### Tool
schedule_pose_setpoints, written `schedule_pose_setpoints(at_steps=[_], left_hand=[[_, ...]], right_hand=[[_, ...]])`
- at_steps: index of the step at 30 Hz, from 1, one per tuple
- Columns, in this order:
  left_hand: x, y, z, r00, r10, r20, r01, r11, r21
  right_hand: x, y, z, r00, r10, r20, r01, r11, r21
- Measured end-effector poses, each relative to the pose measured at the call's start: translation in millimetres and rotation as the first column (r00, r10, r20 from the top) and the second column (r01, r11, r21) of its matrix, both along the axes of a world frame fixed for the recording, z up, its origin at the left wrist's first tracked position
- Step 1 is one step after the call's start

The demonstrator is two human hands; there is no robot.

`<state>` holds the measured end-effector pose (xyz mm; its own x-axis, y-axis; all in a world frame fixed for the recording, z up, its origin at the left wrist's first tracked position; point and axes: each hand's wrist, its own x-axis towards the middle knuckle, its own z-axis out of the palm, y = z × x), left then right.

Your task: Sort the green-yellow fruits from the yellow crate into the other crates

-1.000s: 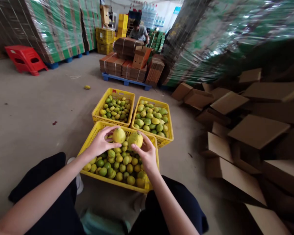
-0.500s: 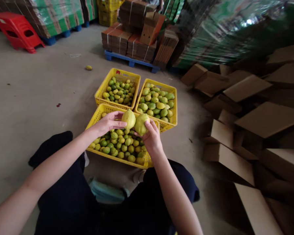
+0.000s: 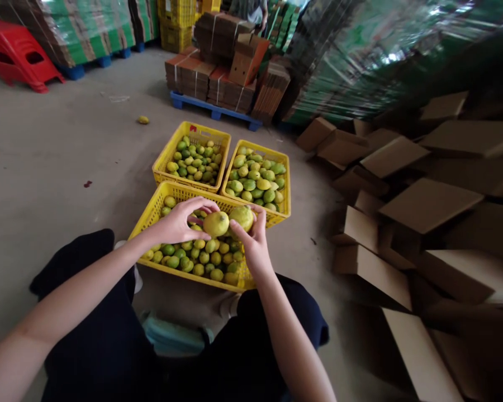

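My left hand (image 3: pixel 183 221) is curled round the side of a yellow lemon (image 3: pixel 216 224), thumb below and fingers above. Its brown-tipped end faces up toward me. Beside it, a greener lemon (image 3: pixel 241 216) sits in my right hand (image 3: pixel 256 241), the thumb in front and the fingers largely hidden behind. The two fruits nearly touch. Both hands are over the near yellow crate (image 3: pixel 151 207), which holds many green and yellow lemons (image 3: pixel 198 269).
Behind it stand a left crate (image 3: pixel 158 165) of smaller lemons and a right crate (image 3: pixel 287 190) of larger ones. One lemon (image 3: pixel 143 120) lies on the floor. Cardboard boxes (image 3: pixel 431 204) crowd the right; a red stool (image 3: pixel 20 53) and a blue pallet (image 3: pixel 216 110) are farther back.
Both hands have lowered slightly with the lemons. The left lemon has turned, its brown tip now showing, and the right one lies tipped more sideways. The whole view has shifted a little.
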<state>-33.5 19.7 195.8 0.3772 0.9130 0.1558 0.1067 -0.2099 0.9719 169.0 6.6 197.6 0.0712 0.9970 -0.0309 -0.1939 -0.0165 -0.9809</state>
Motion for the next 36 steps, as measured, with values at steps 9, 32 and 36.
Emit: schedule_pose_setpoints(at_steps=[9,32,36], left_hand=[[10,0,-10.8,0.953,0.046,0.301,0.013,0.981,-0.192],[24,6,-5.6,0.764,0.377,0.524,0.222,0.609,-0.762],[27,4,0.9,0.774,0.363,0.518,0.274,0.546,-0.792]], right_hand=[[5,-1,10,0.998,0.046,-0.048,-0.043,0.997,0.057],[7,15,3,0.906,0.039,-0.422,-0.219,0.896,-0.387],[9,19,-1,0.886,0.085,-0.456,-0.301,0.854,-0.425]])
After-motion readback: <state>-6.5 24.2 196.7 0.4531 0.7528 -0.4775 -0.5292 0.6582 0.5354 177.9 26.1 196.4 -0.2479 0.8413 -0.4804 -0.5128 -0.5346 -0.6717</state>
